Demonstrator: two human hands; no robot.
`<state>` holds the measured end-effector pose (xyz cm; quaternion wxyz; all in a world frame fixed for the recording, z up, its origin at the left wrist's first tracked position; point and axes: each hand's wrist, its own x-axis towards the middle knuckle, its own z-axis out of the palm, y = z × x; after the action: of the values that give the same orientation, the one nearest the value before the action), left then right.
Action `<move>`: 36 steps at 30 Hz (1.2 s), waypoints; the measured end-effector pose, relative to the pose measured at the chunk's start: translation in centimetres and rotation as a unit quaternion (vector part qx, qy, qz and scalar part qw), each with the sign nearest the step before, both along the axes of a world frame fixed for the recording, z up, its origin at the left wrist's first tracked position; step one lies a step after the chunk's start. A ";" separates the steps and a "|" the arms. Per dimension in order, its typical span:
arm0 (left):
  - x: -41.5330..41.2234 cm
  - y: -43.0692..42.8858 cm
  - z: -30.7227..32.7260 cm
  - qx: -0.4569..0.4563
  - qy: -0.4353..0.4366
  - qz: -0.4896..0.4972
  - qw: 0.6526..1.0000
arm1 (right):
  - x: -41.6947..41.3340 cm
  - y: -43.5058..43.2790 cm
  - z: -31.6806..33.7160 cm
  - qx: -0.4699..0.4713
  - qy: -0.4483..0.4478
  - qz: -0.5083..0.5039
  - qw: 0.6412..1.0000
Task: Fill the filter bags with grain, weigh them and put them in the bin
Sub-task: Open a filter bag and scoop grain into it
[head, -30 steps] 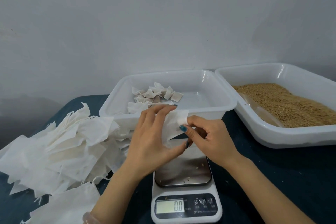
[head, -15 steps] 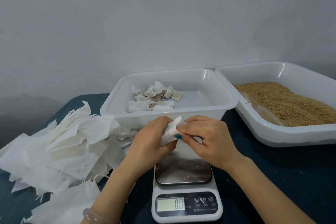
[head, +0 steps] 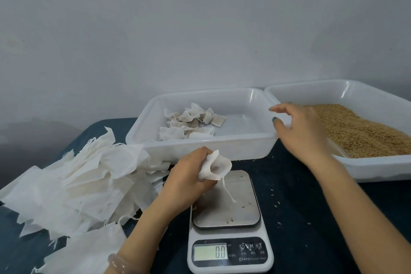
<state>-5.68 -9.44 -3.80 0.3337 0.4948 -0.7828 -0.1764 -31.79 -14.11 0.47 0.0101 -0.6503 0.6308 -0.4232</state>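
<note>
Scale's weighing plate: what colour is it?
The weighing plate is silvery grey metal, set on the white scale body; the head view shows it best.

One head-worn wide-angle view looks forward and down, close over the scale (head: 226,218), facing the wall (head: 200,29)

Right hand (head: 302,133) left filter bag (head: 216,165), reaching grain (head: 364,133).

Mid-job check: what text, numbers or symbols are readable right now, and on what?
"0.0": display of the scale.
"M", beside a power symbol: buttons on the scale.
Small print under the buttons and below it: too blurred to read.
On the filter bag in the left hand: no print visible.
</note>
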 end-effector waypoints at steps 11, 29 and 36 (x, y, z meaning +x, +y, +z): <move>0.1 -0.2 -0.2 -0.005 0.010 -0.005 1.000 | -8.1 -1.8 0.0 0.345 0.153 -0.168 0.910; 0.2 -0.1 -0.2 0.002 0.003 0.000 1.000 | -8.1 -1.8 0.8 0.325 0.127 -0.217 0.912; 0.2 -0.2 -0.3 -0.003 0.003 -0.002 1.000 | -8.2 -1.6 0.2 0.434 0.232 -0.230 0.840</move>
<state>-5.45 -9.68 -4.13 0.3375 0.4919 -0.7831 -0.1759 -39.96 -15.74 0.62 0.0473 -0.4948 0.8651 0.0665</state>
